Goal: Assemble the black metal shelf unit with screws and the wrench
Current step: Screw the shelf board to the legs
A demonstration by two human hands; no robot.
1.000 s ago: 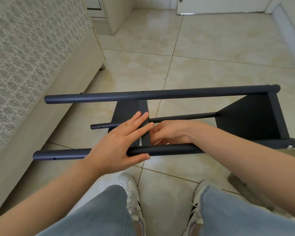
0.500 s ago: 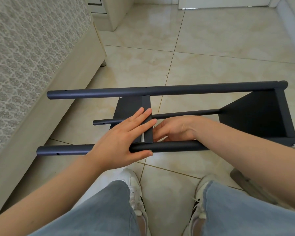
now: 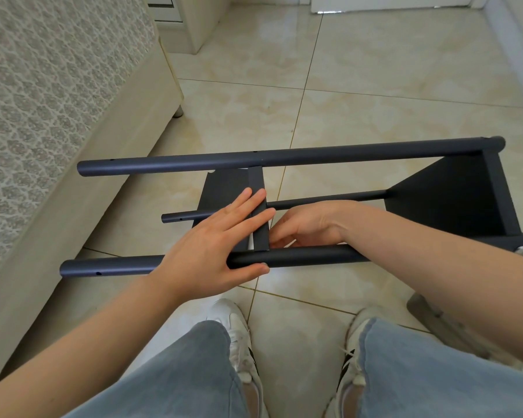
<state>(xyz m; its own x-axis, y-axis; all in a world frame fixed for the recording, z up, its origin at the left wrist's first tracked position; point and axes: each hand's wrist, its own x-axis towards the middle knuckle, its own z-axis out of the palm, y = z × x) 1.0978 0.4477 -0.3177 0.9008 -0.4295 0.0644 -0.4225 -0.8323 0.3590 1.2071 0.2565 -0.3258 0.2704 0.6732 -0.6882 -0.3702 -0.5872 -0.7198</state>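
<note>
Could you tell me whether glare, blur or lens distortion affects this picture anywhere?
Head view: daylight sheen on the tiled floor near the top edge; head view: wide-angle stretch enlarges the knees along the bottom edge; head view: left hand, right hand and shelf frame look sharp, without motion blur.
</note>
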